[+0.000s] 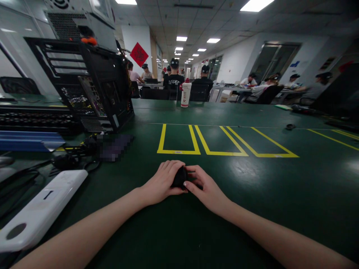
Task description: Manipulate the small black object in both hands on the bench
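Observation:
Between my hands, low over the green table [179,231], is a small black rounded object [180,178] that looks like a short cylinder. My left hand [164,179] wraps round its left side, fingers over the top and thumb beneath. From the right, my right hand [203,186] grips its edge with the thumb in front and the fingers behind. Much of the object is covered by my fingers, and its exact kind cannot be made out.
Yellow tape outlines [179,152] lie beyond my hands. An open black computer case [103,82], cables [67,160] and a white device [42,209] stand at left. A white bottle [185,95] is at the back; a black ring [290,127] lies right. Several people sit farther off.

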The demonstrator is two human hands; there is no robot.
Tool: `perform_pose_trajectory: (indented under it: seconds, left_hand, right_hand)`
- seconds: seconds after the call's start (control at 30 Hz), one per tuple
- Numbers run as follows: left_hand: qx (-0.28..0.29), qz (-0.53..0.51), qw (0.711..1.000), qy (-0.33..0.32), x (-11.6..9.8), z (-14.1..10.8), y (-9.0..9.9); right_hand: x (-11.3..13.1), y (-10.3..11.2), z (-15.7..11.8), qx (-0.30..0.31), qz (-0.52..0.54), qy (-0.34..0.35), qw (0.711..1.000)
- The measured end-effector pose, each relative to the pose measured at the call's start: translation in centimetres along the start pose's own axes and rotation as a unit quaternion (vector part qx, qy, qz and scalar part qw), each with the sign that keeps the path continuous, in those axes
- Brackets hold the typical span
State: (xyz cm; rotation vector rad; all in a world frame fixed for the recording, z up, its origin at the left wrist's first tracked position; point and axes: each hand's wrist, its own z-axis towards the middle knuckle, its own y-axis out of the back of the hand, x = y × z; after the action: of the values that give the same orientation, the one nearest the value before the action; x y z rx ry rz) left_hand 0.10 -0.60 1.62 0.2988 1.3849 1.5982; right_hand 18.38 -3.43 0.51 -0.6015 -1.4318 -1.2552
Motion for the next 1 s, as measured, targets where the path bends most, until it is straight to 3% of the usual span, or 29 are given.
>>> perform_pose_trajectory:
  seconds: [0.27,0.47,0.8,1.0]
  left_hand:
    - [-0.003,-0.012,1.000,0.001,-0.19,0.03,0.19]
    - [-0.013,-0.013,1.000,-0.006,-0.05,-0.03,0.03]
    - [-0.009,-0.005,1.000,-0.001,-0.03,-0.02,0.03]
    - [-0.003,-0.008,1.000,-0.002,-0.14,-0.01,0.19]
  right_hand:
    - [0.21,0.10,-0.24,-0.015,-0.009,0.048,0.999]
    - [0.46,0.14,0.07,-0.012,-0.007,0.009,1.000]
    - [-0.05,0.00,-0.07,-0.004,0.007,0.044,0.999]
    - [0.09,0.02,0.12,-0.015,0.006,0.005,1.000]
